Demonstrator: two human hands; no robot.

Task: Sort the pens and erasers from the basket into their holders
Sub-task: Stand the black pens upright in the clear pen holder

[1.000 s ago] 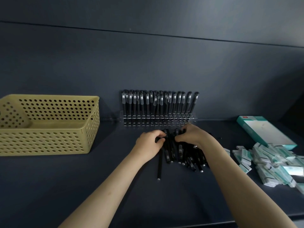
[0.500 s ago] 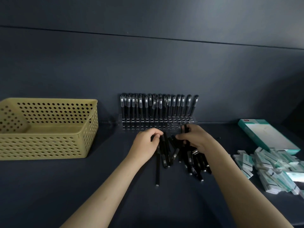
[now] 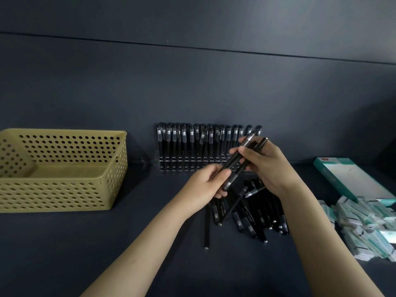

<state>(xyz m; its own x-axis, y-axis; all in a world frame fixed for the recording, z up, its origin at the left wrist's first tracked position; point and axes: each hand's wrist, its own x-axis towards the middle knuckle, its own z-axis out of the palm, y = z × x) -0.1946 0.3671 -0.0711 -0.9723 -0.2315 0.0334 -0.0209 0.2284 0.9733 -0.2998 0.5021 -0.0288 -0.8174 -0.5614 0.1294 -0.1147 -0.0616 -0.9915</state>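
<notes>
1. A yellow basket [image 3: 53, 194] with holes stands at the left of the dark shelf [image 3: 107, 243]; its inner floor is in view.
2. A clear rack [image 3: 188, 166] against the back wall holds a row of black pens [image 3: 192, 140] standing upright, caps up.
3. An open teal box [image 3: 347, 179] lies at the right, with a heap of erasers [image 3: 364, 228] just in front of it.
4. Loose pens [image 3: 252, 215] lie in a pile on the shelf in front of the rack.
5. A small bunch of pens [image 3: 235, 163] is held slanted above that pile, near the rack's right end.
6. The left hand [image 3: 205, 185] grips the bunch's lower end; the right hand [image 3: 267, 166] pinches its upper part.
</notes>
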